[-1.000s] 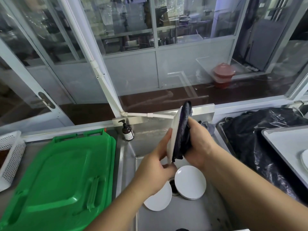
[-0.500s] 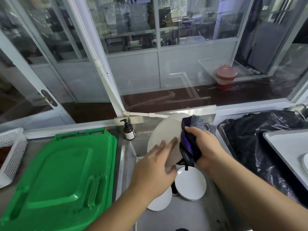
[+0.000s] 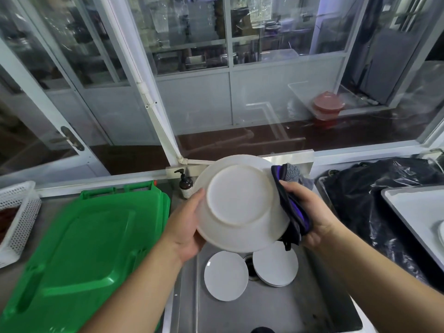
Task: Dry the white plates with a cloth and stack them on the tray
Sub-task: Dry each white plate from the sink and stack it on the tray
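Note:
I hold a white plate (image 3: 237,205) over the sink, its underside and foot ring turned toward me. My left hand (image 3: 186,227) grips its left rim. My right hand (image 3: 310,215) is closed on a dark purple and grey cloth (image 3: 292,207) pressed against the plate's right rim. Below, in the steel sink (image 3: 312,316), lie one white plate (image 3: 225,276) and a small stack of white plates (image 3: 276,266) on either side of the drain. The white tray (image 3: 413,212) sits at the far right, with a plate edge (image 3: 441,233) just showing on it.
A green plastic lid (image 3: 79,251) covers the counter on the left, with a white perforated basket (image 3: 16,212) beyond it. A brown pump bottle (image 3: 185,185) stands at the sink's back left corner. A black plastic bag (image 3: 367,200) lies between sink and tray. Glass panels rise behind.
The plate has turned from edge-on to showing its underside to me. My left hand shifted from the plate's face to its left rim, and the cloth moved to the right rim.

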Demonstrator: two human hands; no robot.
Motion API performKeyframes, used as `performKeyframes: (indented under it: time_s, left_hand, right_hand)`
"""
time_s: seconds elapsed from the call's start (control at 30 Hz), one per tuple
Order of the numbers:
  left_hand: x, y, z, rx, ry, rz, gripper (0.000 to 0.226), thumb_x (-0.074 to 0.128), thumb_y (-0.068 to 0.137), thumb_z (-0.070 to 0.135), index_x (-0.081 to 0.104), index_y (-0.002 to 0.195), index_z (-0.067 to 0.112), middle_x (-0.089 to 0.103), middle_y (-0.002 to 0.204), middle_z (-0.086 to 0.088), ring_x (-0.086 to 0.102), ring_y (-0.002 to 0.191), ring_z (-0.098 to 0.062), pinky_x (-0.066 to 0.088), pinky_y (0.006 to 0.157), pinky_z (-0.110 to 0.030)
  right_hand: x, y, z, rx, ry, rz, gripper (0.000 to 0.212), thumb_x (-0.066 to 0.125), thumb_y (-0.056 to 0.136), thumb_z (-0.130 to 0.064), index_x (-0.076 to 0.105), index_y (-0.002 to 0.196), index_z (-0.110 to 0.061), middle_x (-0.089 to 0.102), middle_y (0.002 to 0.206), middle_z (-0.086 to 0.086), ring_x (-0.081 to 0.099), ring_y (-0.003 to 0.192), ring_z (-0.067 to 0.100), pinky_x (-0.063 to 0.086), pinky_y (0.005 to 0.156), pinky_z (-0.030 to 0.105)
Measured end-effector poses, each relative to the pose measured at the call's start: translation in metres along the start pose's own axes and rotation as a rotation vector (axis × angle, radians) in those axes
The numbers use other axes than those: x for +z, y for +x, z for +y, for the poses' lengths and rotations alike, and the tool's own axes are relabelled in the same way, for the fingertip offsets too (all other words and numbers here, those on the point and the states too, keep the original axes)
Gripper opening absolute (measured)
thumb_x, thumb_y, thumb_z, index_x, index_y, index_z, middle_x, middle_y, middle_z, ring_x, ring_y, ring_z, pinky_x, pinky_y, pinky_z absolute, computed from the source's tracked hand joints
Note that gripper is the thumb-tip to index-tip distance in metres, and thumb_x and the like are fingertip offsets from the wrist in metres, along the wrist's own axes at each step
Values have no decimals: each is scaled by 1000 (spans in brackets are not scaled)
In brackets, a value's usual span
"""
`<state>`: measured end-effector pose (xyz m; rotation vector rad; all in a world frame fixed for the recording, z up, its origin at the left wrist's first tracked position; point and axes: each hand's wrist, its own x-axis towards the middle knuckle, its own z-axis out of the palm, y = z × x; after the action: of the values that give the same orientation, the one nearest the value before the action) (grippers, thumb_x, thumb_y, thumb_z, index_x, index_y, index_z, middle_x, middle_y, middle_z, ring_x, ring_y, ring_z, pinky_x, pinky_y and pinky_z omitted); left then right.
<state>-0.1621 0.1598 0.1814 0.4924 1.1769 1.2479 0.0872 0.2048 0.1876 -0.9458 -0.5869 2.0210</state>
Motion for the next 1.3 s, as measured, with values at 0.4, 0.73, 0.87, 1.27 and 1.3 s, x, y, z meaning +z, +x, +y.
performKeyframes:
  time_s: [0.4,0.73,0.87,1.27,1.3]
  left_hand:
    - [53,-9,-26,248,-146,262,19,61,105,40,71,120,36,79,118,9,73,115,-20,58,101,-47]
    - [30,-9,-6,110,-78,46,28,63,95,31,82,112,18,79,116,-12,78,100,-24,60,85,-38]
    - [21,-6,23,108,127,-31,43,67,89,48,78,120,20,78,119,-16,75,107,-36,62,86,-46]
    - [54,-8,-4,323,-167,268,18,59,106,35,75,114,31,81,111,5,78,100,-18,63,79,-37]
    - [57,-9,-8,317,-187,280,17,58,107,36,72,116,33,81,111,9,77,102,-15,63,81,-35]
  right_hand:
    - [22,5,28,-141,140,207,52,89,74,-49,82,115,-19,80,118,10,77,108,34,55,102,62]
    - [-4,1,-6,-33,-42,123,44,80,80,-48,85,107,-14,81,110,12,80,92,28,67,79,49]
    - [-6,-1,-31,48,-172,54,40,83,77,-42,86,99,-9,81,101,15,80,80,28,65,67,38]
    - [32,8,17,-122,116,195,51,84,81,-48,80,120,-16,79,119,10,76,112,33,55,104,61]
    - [35,8,23,-135,145,200,52,83,83,-48,78,124,-17,79,121,9,75,113,33,52,107,62]
